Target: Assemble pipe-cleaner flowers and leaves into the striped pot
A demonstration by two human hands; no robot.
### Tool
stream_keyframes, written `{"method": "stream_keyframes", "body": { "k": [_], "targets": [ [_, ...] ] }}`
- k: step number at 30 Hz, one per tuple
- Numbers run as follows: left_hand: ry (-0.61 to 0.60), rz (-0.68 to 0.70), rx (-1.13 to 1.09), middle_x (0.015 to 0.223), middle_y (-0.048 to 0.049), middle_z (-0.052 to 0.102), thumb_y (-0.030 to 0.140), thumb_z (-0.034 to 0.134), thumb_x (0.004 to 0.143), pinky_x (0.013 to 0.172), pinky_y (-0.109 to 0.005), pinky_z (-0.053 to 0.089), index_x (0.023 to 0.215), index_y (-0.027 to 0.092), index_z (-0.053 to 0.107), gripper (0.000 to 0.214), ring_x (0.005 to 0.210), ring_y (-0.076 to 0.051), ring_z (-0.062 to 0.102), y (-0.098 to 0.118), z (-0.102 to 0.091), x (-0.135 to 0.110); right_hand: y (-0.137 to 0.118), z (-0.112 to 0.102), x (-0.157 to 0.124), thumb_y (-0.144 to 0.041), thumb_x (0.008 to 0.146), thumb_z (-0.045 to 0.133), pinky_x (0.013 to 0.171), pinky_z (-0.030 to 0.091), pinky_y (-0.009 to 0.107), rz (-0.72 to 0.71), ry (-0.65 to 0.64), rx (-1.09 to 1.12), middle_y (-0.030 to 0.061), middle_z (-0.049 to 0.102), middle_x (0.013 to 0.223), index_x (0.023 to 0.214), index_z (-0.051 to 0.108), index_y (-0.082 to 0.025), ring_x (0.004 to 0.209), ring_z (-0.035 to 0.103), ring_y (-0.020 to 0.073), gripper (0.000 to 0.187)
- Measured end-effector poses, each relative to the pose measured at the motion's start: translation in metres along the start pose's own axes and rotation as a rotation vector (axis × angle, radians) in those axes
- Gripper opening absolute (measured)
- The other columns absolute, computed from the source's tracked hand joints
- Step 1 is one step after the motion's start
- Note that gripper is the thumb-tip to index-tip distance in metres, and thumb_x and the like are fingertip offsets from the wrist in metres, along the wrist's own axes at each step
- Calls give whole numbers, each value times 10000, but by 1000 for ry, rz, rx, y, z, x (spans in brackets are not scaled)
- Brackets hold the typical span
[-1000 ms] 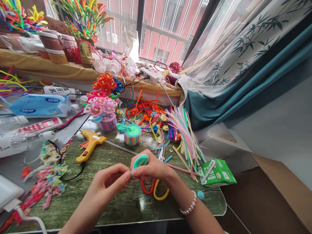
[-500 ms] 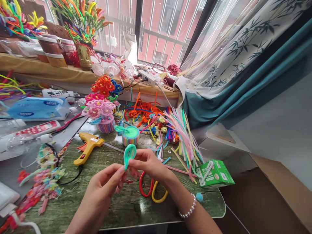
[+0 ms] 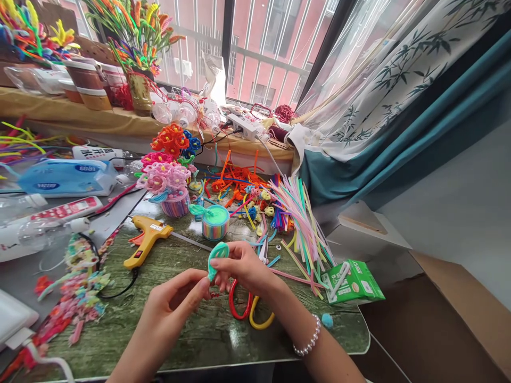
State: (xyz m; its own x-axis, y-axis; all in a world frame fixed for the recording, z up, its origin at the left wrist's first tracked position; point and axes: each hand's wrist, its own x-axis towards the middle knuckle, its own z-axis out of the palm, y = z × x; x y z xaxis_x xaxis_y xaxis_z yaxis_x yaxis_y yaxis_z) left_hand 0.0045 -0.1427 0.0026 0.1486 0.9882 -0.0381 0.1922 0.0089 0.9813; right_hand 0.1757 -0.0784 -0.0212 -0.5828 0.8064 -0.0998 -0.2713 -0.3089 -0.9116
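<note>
Between my two hands is a mint-green loop of bent pipe cleaner [image 3: 219, 255], shaped like a leaf. My left hand [image 3: 175, 303] pinches its lower tip between thumb and fingers. Higher up, the thumb and fingers of my right hand [image 3: 247, 268] close on the loop's side. Just beyond them stands a small striped pot [image 3: 215, 226] with a mint-green top and a similar green leaf loop at its left. Scissors [image 3: 261, 314] with one red and one yellow handle lie under my right wrist, partly hidden by it.
A yellow glue gun [image 3: 147, 239] lies at left, near a pot of pink pipe-cleaner flowers [image 3: 165, 178]. Loose pastel pipe cleaners [image 3: 299, 218] and a green carton [image 3: 351, 284] are at right. Bottles, a blue tissue pack [image 3: 67, 178] and colourful scraps [image 3: 80, 298] fill the left.
The green loop has tilted over to the right and sits slightly lower. My right fingers have shifted up along it, while my left hand still pinches the tip.
</note>
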Motion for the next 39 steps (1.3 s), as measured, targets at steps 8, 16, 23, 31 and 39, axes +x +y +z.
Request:
{"method": "stream_keyframes", "body": {
  "k": [8, 16, 23, 31, 39],
  "targets": [
    [78, -63, -33, 637, 10, 610, 564, 716, 770, 568, -190, 420, 701, 210, 729, 360, 633, -134, 521, 9, 5, -5, -7, -3, -5, -475, 746, 834, 495, 455, 199, -48, 10, -109, -26, 681, 637, 829, 721, -144, 499, 586, 86, 359],
    [246, -85, -137, 709, -18, 706, 602, 812, 657, 609, -220, 465, 819, 204, 789, 430, 673, -160, 581, 6, 12, -8, -4, 5, -1, -496, 694, 867, 463, 455, 201, -61, 71, 10, -20, 684, 638, 814, 695, -141, 479, 602, 92, 413],
    [289, -43, -204, 788, -36, 746, 610, 804, 681, 683, -234, 528, 850, 214, 793, 431, 735, -181, 647, 9, 20, -11, 0, 15, 0, -467, 632, 911, 424, 403, 174, -47, 64, 236, -28, 662, 567, 764, 668, -148, 453, 581, 83, 421],
    [274, 35, -146, 691, -35, 705, 581, 797, 702, 576, -215, 497, 794, 201, 779, 391, 662, -169, 629, 2, 17, -7, -8, 12, -3, -506, 680, 877, 428, 404, 178, -14, 26, 187, -19, 665, 573, 777, 660, -144, 454, 586, 90, 434],
    [280, -74, -184, 614, -3, 589, 606, 825, 643, 480, -195, 377, 743, 186, 752, 438, 577, -115, 473, 7, 13, -6, -15, -5, -2, -699, 766, 713, 426, 415, 205, -86, 65, -109, -19, 647, 540, 726, 612, -168, 448, 596, 117, 543]
  ]
}}
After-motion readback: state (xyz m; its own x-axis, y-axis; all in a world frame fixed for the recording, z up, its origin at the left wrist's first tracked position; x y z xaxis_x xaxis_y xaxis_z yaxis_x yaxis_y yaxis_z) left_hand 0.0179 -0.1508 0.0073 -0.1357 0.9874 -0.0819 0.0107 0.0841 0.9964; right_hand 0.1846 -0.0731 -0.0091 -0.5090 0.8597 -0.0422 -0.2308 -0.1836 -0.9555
